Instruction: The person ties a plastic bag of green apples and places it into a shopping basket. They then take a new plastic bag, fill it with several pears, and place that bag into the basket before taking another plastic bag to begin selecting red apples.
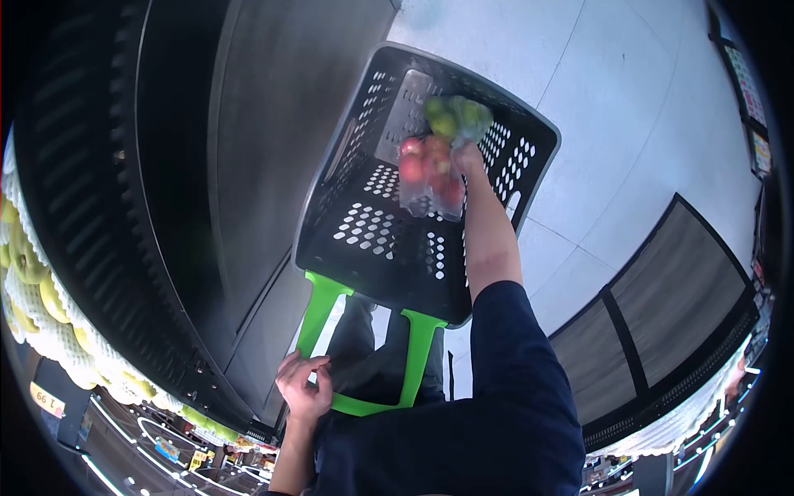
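Pale floor (620,99) shows beyond the far & R edges of the basket. Dark display stand (273,107) runs along the basket's L side, close by. Black basket (389,281) sits at a slant, open top up, walls & bottom w/ rows of holes; pale plate (411,103) on the inside, nr the far L corner. Second dark stand (678,289) is out to the R, well apart from it.

Person's dark top (438,446) & dark trousers (356,335) are at the near end. Green handle (421,351) comes off the near edge toward the person, trousers seen thru it.

Yellow-green fruit in white foam nets (54,298) lies past the L stand, w/ a price tag (47,400) nr it.

Bag of red fruit (426,169), clear plastic, is inside the basket, toward the far half, btwn the side walls. Bag of green fruit (456,117) is just beyond it, nearer the far edge. Both blurred.

R hand (467,157) reaches in over the R edge, closed on clear plastic where the bags meet; can't tell if it has one or both. L hand (304,386) is at the handle's L bar, half curled, thumb apart from fingers; can't tell if it touches.
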The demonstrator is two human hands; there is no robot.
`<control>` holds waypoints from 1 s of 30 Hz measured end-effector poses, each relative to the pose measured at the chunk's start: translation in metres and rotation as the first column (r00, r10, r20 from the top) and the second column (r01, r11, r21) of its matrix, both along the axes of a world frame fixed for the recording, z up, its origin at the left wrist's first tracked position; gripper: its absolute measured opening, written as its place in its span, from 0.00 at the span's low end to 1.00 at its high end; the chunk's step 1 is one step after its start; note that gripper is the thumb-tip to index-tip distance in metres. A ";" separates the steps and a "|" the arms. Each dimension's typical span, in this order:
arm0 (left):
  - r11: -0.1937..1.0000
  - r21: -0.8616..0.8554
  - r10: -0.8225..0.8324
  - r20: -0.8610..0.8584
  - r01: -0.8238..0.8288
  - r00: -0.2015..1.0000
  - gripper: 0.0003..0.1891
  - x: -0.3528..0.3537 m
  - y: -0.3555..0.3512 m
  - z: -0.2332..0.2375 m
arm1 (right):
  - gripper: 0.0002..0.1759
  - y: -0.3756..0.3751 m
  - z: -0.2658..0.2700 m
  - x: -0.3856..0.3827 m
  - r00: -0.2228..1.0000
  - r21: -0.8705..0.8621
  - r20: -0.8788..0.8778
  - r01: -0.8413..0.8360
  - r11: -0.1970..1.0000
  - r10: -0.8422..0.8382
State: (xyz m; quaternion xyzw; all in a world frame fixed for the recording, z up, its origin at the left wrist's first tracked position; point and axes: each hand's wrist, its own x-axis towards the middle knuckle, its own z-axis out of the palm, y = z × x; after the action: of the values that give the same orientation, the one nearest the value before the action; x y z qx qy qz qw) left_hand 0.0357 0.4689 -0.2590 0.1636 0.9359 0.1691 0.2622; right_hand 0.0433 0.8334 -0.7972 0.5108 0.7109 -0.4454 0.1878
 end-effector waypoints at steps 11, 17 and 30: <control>0.999 0.049 -0.018 -0.057 0.021 0.998 0.06 0.000 0.003 0.000 | 0.34 -0.046 0.149 0.017 0.959 -0.003 -0.036 0.283 0.959 -0.283; 0.996 0.076 -0.042 -0.087 0.048 0.995 0.05 0.000 0.004 0.003 | 0.17 -0.119 0.233 0.060 0.981 -0.129 -0.191 0.000 0.992 -0.025; 0.995 0.074 0.073 -0.128 -0.064 0.989 0.12 -0.022 0.038 0.015 | 0.19 -0.169 0.365 0.111 0.969 -0.143 -0.242 -0.093 0.985 0.057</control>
State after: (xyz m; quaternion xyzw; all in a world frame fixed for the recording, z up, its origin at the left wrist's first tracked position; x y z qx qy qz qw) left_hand 0.0140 0.5064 -0.2438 0.1509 0.9496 0.1996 0.1886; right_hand 0.1544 0.6645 -0.4321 0.4108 0.7108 -0.5490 0.1570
